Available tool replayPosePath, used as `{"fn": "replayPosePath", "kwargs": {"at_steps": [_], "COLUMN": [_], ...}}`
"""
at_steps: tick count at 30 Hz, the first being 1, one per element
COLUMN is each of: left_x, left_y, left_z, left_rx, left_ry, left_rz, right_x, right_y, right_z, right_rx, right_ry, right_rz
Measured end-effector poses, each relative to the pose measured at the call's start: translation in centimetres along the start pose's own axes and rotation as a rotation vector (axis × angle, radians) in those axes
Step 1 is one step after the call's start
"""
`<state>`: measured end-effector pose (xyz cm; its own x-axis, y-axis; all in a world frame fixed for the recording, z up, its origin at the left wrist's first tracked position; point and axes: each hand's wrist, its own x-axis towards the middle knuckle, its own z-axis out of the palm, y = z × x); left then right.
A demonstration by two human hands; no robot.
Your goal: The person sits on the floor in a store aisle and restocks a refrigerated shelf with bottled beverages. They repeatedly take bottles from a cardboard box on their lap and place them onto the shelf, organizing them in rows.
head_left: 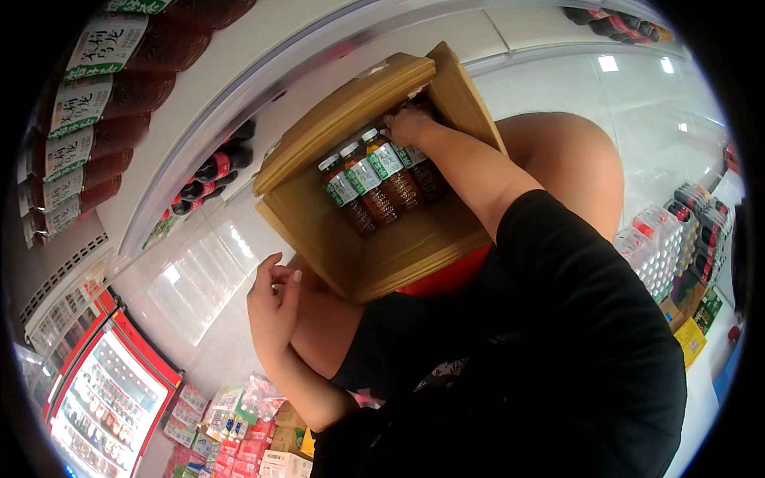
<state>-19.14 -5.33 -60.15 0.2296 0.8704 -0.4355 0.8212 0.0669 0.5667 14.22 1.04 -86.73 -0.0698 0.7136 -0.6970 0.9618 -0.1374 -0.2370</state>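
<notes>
An open cardboard box (315,239) rests tilted between my knees, with its flaps spread. Inside lie several tea bottles (368,179) in a row, with white caps, amber contents and green-and-white labels. My right hand (408,126) reaches into the box at its far corner, beside the rightmost bottle. Its fingers are curled near that bottle's neck, and their tips are hidden, so I cannot tell whether they grip it. My left hand (275,299) hangs outside the box near its left corner, with fingers loosely bent and apart, holding nothing.
At the upper left, a shelf (171,103) carries a row of similar tea bottles (96,103); dark cola bottles (211,167) stand below it. A lit red drinks fridge (111,398) is at the lower left, near stacked cartons (255,442). Packed bottles (661,231) stand on the right.
</notes>
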Motion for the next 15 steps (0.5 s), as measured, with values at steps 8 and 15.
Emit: {"fn": "replayPosePath", "kwargs": {"at_steps": [8,15], "left_x": [0.0,-0.6], "left_y": [0.0,-0.4], "left_z": [0.1,0.2], "left_rx": [-0.039,-0.105], "left_ry": [-0.013,-0.008], "left_rz": [0.036,0.068], "right_x": [-0.5,-5.8], "right_y": [0.0,-2.2], "right_z": [-1.5,-5.0], "right_rx": [-0.069,-0.218], "right_ry": [-0.046,-0.009], "right_rz": [-0.058,-0.091]}}
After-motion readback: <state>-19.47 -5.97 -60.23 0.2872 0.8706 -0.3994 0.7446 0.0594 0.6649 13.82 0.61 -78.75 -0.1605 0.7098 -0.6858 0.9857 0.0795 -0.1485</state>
